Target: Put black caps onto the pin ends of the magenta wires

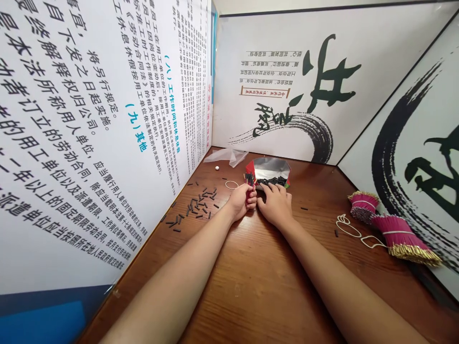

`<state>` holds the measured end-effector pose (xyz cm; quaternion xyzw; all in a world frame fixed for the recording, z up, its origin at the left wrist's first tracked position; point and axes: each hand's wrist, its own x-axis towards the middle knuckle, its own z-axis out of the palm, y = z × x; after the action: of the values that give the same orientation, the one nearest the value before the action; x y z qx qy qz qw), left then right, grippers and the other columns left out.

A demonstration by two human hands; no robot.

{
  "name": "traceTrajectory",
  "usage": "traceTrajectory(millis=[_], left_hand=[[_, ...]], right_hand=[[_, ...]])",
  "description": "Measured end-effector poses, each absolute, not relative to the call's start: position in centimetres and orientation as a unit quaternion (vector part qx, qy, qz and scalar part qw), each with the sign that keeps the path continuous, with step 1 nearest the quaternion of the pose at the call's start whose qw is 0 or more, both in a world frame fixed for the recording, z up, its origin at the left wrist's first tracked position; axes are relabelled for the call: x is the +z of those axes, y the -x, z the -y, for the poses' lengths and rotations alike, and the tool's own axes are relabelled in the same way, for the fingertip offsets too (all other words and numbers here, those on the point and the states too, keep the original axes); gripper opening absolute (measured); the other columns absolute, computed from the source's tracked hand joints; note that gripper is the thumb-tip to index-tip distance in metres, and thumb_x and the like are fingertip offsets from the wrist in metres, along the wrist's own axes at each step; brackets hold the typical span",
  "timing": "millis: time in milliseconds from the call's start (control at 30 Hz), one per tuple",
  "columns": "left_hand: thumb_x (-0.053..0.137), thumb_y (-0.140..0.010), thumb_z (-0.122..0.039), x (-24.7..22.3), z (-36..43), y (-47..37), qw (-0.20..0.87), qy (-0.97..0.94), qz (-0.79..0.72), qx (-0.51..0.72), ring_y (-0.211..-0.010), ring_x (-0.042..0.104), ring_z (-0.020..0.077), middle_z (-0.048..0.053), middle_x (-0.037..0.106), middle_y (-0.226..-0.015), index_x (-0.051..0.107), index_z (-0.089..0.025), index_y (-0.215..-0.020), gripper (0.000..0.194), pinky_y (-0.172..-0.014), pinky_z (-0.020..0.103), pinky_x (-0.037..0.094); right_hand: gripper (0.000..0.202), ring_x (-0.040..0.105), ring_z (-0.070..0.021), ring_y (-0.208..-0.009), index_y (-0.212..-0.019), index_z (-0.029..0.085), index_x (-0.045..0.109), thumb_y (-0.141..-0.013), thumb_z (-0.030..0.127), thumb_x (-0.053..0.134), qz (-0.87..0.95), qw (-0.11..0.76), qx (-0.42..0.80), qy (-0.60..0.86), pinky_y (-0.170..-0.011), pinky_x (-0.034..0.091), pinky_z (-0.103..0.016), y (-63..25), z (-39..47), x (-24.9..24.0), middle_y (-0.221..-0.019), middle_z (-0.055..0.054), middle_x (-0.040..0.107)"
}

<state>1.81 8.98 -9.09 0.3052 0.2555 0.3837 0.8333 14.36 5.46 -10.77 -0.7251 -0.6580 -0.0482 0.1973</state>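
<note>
Presently, the left hand (244, 200) has its fingers curled closed around a slim bundle of rods (249, 178), dark ends uppermost; the right hand (275, 203) rests with bent fingers at the near edge of an open carton (269, 167) holding black pieces (274, 181); whether those fingers grip any cannot be told; loose dark pieces (199, 204) lie leftward on the desk (238, 286); two tied magenta bundles (398, 230) lie at far right.

Magenta sticks (250, 178) bunched in left hand (242, 201), mostly black ends uppermost, short black tubes (275, 181) heaped in silver-lined box (269, 167)
</note>
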Motion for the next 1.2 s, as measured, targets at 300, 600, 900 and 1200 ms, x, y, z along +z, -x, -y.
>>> traceTrajectory(millis=[300, 600, 900, 1200], left_hand=[[0.043, -0.075, -0.014, -9.17, -9.06, -1.84, 0.834, -0.31, -0.253, 0.38, -0.04, 0.026, 0.0043, -0.005, 0.032, -0.056, 0.042, -0.017, -0.069, 0.007, -0.035, 0.015, 0.017], [0.042, -0.075, -0.013, -9.01, -8.95, -1.85, 0.833, -0.312, -0.254, 0.38, -0.04, 0.026, 0.0043, -0.005, 0.032, -0.056, 0.041, -0.017, -0.069, 0.007, -0.035, 0.015, 0.017], [0.044, -0.074, -0.014, -9.1, -8.92, -1.89, 0.83, -0.326, -0.251, 0.377, -0.04, 0.024, 0.0043, -0.006, 0.032, -0.055, 0.04, -0.018, -0.069, 0.008, -0.036, 0.015, 0.016], [0.044, -0.074, -0.014, -8.99, -8.88, -1.77, 0.833, -0.325, -0.251, 0.371, -0.039, 0.024, 0.0043, -0.006, 0.032, -0.054, 0.043, -0.017, -0.07, 0.005, -0.035, 0.015, 0.017]], right_hand=[[0.05, 0.042, -0.0365, -0.121, -0.13, 0.016, 0.059, -0.087, 0.035, 0.042, 0.654, 0.171, -0.009, 0.737, -0.093, 0.036, -0.05, -14.56, -5.54, -10.44, -0.14, -0.01, 0.054], [0.05, 0.042, -0.0327, -0.122, -0.131, 0.014, 0.057, -0.086, 0.032, 0.043, 0.65, 0.189, -0.008, 0.736, -0.096, 0.037, -0.046, -14.55, -5.51, -10.26, -0.141, -0.008, 0.052], [0.05, 0.038, -0.034, -0.128, -0.138, 0.027, 0.052, -0.091, 0.039, 0.037, 0.65, 0.13, 0.012, 0.748, -0.099, 0.033, -0.05, -14.4, -5.34, -9.99, -0.146, -0.008, 0.047], [0.056, 0.037, -0.0336, -0.128, -0.14, 0.016, 0.049, -0.088, 0.034, 0.041, 0.648, 0.169, 0.014, 0.743, -0.1, 0.036, -0.048, -14.65, -5.59, -10.22, -0.148, -0.006, 0.045]])
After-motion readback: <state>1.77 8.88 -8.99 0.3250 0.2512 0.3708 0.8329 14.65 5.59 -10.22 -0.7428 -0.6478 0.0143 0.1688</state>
